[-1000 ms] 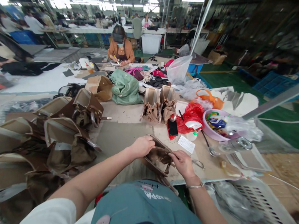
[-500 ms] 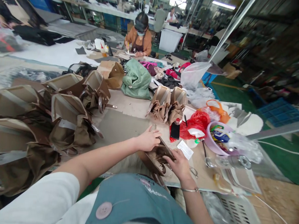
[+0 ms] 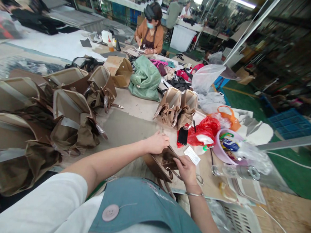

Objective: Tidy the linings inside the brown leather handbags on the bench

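Note:
A small brown leather bag (image 3: 162, 161) lies at the near edge of the worktable (image 3: 129, 127), right in front of me. My left hand (image 3: 157, 142) is closed over its upper left edge. My right hand (image 3: 187, 169) grips its right side, fingers curled into the opening. A strap of the bag hangs down over the table edge. Just right of my right hand lie a white card (image 3: 192, 155) and a pair of scissors (image 3: 200, 179).
Several brown bags (image 3: 69, 110) are piled at the left. Two tan bags (image 3: 176, 108) stand behind, with a black phone (image 3: 182, 135), red plastic bag (image 3: 204, 126), pink bowl (image 3: 222, 151) and green bag (image 3: 145, 78) nearby. A person in an orange top (image 3: 150, 33) sits across the table.
The view has dipped and swung left. My left hand has slid forward along the bag's top edge, and my right hand has moved further into its right side.

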